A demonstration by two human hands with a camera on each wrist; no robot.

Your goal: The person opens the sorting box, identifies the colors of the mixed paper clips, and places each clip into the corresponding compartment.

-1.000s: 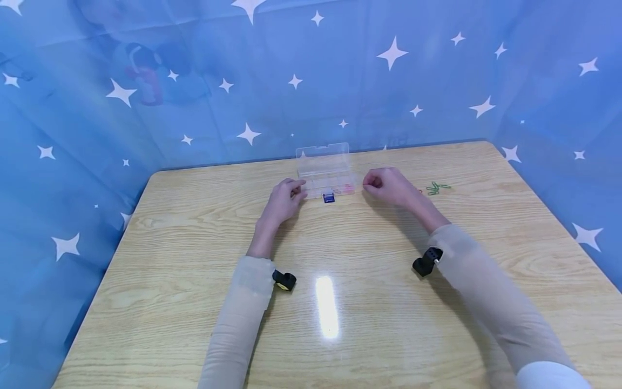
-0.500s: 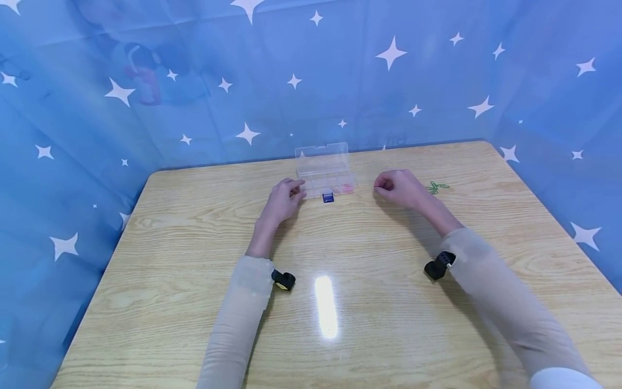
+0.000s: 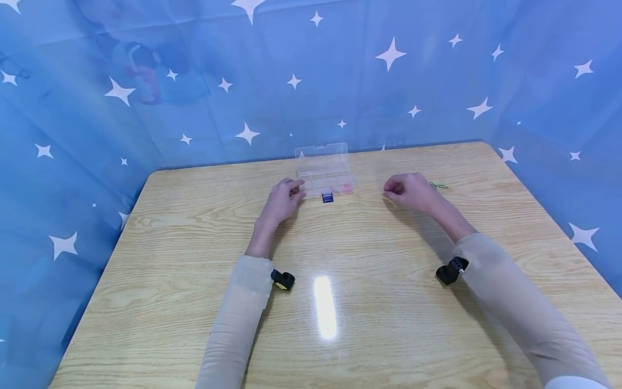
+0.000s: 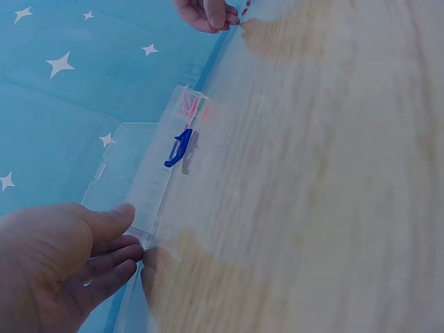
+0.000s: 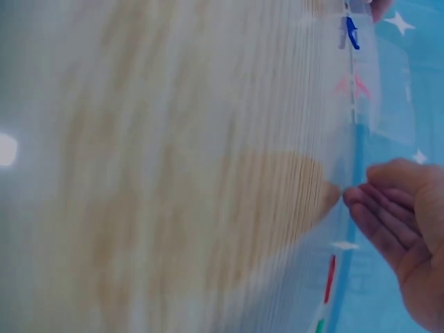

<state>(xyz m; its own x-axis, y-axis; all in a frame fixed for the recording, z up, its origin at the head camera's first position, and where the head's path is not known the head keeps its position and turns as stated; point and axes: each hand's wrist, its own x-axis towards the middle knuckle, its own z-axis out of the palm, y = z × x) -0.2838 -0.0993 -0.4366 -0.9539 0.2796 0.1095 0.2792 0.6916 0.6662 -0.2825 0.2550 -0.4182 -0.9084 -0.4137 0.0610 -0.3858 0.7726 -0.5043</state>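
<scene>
Tabletop (image 3: 374, 270), far edge: your relaxed left hand (image 3: 283, 200) touches the clear box (image 3: 323, 170). Your loosely curved right hand (image 3: 408, 192) holds nothing

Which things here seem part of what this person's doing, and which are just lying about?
Probably part of it:
open clear box, beside the left fingers
pink pieces inside it
blue piece at its front
green clips and red piece, near the right fingers

Probably just there:
starry curtain
wooden table
wrist cameras
</scene>
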